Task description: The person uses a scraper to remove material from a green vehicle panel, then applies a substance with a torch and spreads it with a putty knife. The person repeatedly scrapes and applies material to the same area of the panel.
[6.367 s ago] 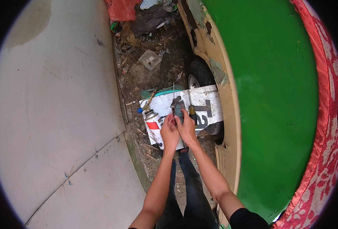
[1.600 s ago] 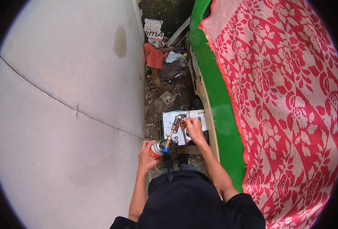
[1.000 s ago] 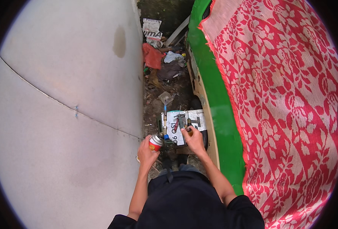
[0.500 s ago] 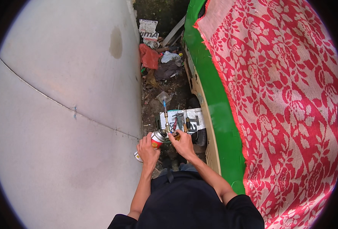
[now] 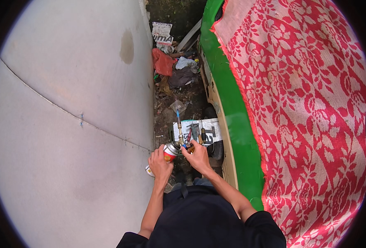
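Note:
My left hand (image 5: 161, 165) is wrapped round a gas torch's canister (image 5: 170, 153), white and red with a pale metal top, tilted with its base toward the wall. From its head a brass nozzle tube (image 5: 180, 128) points away from me, and a blue flame (image 5: 177, 110) burns at the tip. My right hand (image 5: 198, 156) pinches at a small blue knob (image 5: 185, 146) on the torch head, thumb and forefinger close around it. Past these fingers, hand tools with dark, red and yellowish handles (image 5: 190, 133) lie on a printed white board (image 5: 212, 124); some are partly hidden.
A pale wall (image 5: 79, 157) closes in on the left. To the right runs a green padded edge (image 5: 242, 136) under a red and cream patterned cloth (image 5: 306, 103). Farther ahead on the ground lie a red plastic bag (image 5: 163, 62), other litter and a leaning strip (image 5: 189, 36).
My right thumb and forefinger have shifted slightly, and the blue knob now shows between them. The flame still burns; my left hand keeps its grip.

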